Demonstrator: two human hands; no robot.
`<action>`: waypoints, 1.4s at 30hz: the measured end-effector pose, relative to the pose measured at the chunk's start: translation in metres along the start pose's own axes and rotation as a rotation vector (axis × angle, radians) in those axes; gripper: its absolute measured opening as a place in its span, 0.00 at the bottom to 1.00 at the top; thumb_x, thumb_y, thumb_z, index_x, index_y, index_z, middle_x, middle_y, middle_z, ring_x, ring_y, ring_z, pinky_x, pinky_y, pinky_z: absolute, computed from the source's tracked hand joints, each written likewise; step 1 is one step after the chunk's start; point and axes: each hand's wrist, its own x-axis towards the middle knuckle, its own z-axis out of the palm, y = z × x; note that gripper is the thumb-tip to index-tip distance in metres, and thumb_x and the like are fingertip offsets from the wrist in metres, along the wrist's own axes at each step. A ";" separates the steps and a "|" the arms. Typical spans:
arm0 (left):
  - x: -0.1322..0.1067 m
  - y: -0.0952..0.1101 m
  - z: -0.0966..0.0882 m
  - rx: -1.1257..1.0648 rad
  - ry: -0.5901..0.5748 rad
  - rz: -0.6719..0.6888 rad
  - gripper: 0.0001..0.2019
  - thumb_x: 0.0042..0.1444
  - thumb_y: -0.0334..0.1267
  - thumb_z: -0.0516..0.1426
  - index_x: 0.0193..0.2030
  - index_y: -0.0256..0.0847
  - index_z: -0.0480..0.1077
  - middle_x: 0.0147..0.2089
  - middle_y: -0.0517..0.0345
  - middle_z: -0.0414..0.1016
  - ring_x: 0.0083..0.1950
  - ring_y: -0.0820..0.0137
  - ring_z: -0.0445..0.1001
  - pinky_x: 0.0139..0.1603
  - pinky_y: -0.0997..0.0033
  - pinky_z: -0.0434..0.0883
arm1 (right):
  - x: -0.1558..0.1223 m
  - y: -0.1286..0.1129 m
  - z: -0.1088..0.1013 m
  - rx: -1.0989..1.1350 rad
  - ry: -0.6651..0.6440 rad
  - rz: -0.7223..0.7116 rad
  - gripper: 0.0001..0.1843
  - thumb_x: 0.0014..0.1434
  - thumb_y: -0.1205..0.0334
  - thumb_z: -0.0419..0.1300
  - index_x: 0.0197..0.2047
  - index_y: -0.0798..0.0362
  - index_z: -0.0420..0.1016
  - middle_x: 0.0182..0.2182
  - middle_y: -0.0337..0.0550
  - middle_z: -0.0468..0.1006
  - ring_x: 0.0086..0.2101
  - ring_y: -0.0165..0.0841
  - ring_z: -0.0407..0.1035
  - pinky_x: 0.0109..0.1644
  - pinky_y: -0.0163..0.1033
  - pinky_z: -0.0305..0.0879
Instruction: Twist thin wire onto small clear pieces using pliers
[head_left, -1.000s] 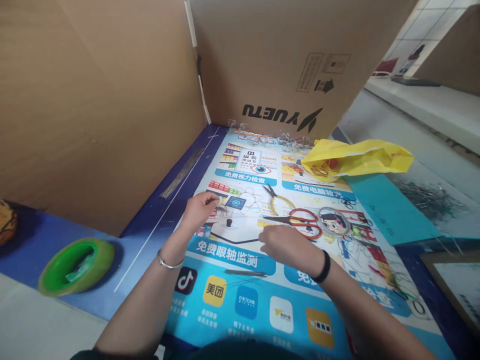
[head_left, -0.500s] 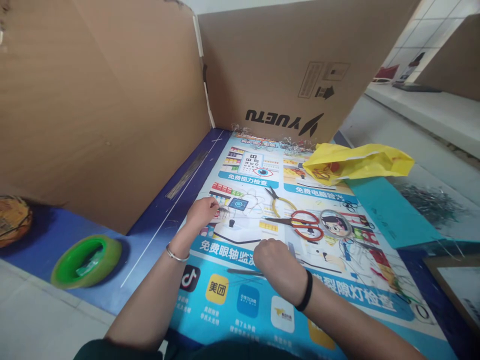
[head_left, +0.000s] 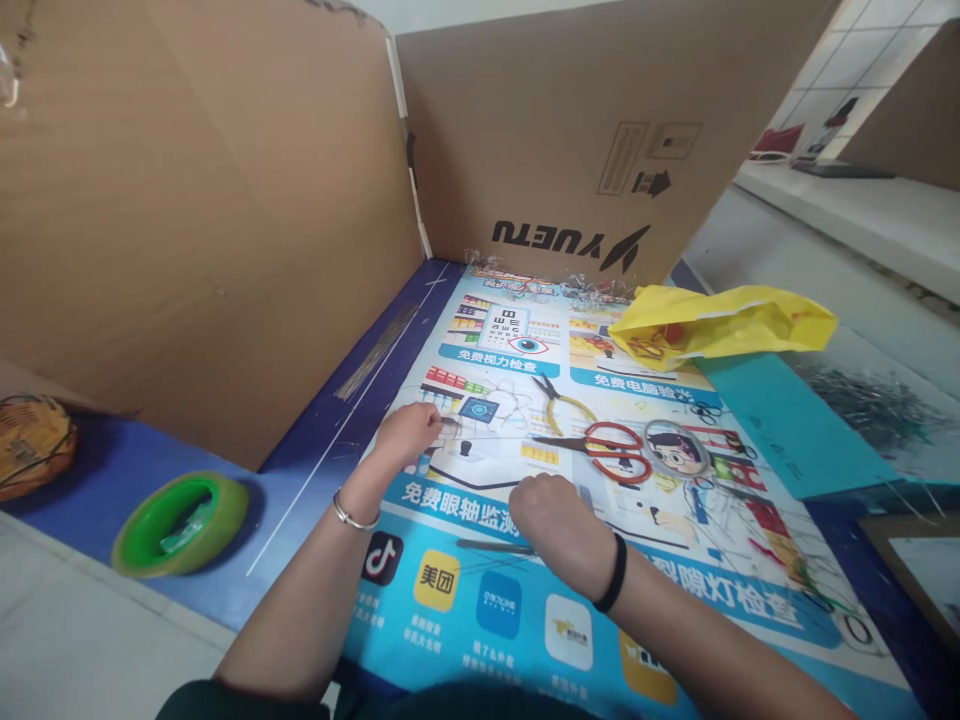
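Close by the hands [head_left: 409, 437] [head_left: 551, 525], scissors [head_left: 583, 443] (red-handled), pliers [head_left: 550, 390], cardboard [head_left: 525, 140] beyond.

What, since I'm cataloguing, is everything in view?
scissors: one, red-handled, right of centre
pliers: one, yellow-handled, beyond scissors
poster: one, blue and white, beneath tools
bag: one, yellow, right
sheet: one, turquoise, by bag
tangled strands: uncountable, silver, far right
wires: uncounted, grey, left of poster
tape roll: one, green core, left
basket: one, brown, left edge
cardboard: at least two panels, brown, left and back
bracelet: one, silver, left wrist
band: one, black, right wrist
left hand: one, bare, over poster
right hand: one, bare, near scissors
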 end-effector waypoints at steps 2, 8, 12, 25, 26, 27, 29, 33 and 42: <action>-0.001 0.001 0.000 -0.005 -0.015 -0.002 0.08 0.52 0.39 0.50 0.28 0.43 0.69 0.26 0.61 0.73 0.23 0.73 0.67 0.24 0.74 0.53 | 0.000 0.002 -0.002 0.003 -0.038 0.015 0.11 0.53 0.79 0.50 0.31 0.60 0.72 0.29 0.53 0.75 0.30 0.36 0.70 0.29 0.36 0.58; 0.002 -0.007 0.000 -0.112 0.010 0.091 0.07 0.50 0.38 0.51 0.26 0.41 0.68 0.25 0.60 0.71 0.26 0.71 0.67 0.25 0.74 0.55 | 0.004 0.016 -0.003 0.105 -0.006 -0.038 0.11 0.51 0.75 0.50 0.34 0.59 0.71 0.32 0.51 0.75 0.32 0.37 0.70 0.30 0.37 0.57; 0.007 -0.014 0.001 -0.200 0.072 0.143 0.06 0.49 0.36 0.50 0.27 0.41 0.67 0.28 0.61 0.72 0.29 0.71 0.68 0.27 0.75 0.57 | 0.013 0.023 0.007 0.200 0.032 -0.045 0.10 0.50 0.70 0.50 0.36 0.57 0.69 0.33 0.47 0.74 0.33 0.35 0.69 0.30 0.35 0.54; 0.011 -0.016 0.006 -0.017 0.152 0.025 0.07 0.53 0.38 0.50 0.28 0.42 0.67 0.32 0.58 0.72 0.31 0.70 0.68 0.27 0.73 0.55 | 0.016 0.050 0.007 0.313 -0.037 -0.052 0.08 0.51 0.71 0.48 0.31 0.54 0.68 0.27 0.41 0.73 0.26 0.28 0.63 0.25 0.34 0.42; 0.010 -0.016 0.006 -0.007 0.156 0.025 0.07 0.54 0.38 0.50 0.28 0.42 0.67 0.33 0.58 0.72 0.32 0.70 0.68 0.27 0.73 0.56 | 0.015 0.053 0.007 0.322 -0.054 -0.055 0.09 0.52 0.70 0.48 0.32 0.54 0.68 0.27 0.41 0.73 0.27 0.28 0.63 0.25 0.33 0.43; 0.009 -0.015 0.006 0.000 0.165 0.027 0.07 0.54 0.39 0.50 0.29 0.42 0.67 0.34 0.57 0.72 0.33 0.69 0.68 0.28 0.73 0.57 | 0.014 0.055 0.007 0.337 -0.068 -0.065 0.09 0.52 0.70 0.48 0.32 0.54 0.68 0.28 0.41 0.74 0.28 0.28 0.63 0.26 0.33 0.44; 0.007 -0.012 0.004 -0.001 0.206 0.041 0.08 0.54 0.40 0.51 0.31 0.42 0.68 0.36 0.56 0.72 0.35 0.69 0.69 0.31 0.73 0.59 | 0.012 0.060 0.006 0.371 -0.077 -0.100 0.10 0.53 0.70 0.48 0.34 0.53 0.69 0.31 0.41 0.75 0.30 0.28 0.64 0.27 0.32 0.46; -0.004 0.004 0.001 -0.115 0.327 0.141 0.09 0.56 0.38 0.50 0.38 0.42 0.70 0.39 0.55 0.72 0.39 0.69 0.69 0.38 0.72 0.62 | 0.009 0.066 0.002 0.381 -0.055 -0.129 0.12 0.55 0.70 0.47 0.32 0.54 0.71 0.31 0.41 0.75 0.31 0.29 0.65 0.30 0.33 0.48; -0.029 0.049 0.024 -0.252 0.032 0.780 0.11 0.58 0.35 0.50 0.40 0.43 0.73 0.39 0.58 0.76 0.42 0.70 0.70 0.45 0.68 0.63 | 0.015 0.068 0.000 0.383 0.096 -0.077 0.11 0.54 0.69 0.49 0.34 0.54 0.72 0.33 0.42 0.75 0.35 0.30 0.66 0.34 0.32 0.52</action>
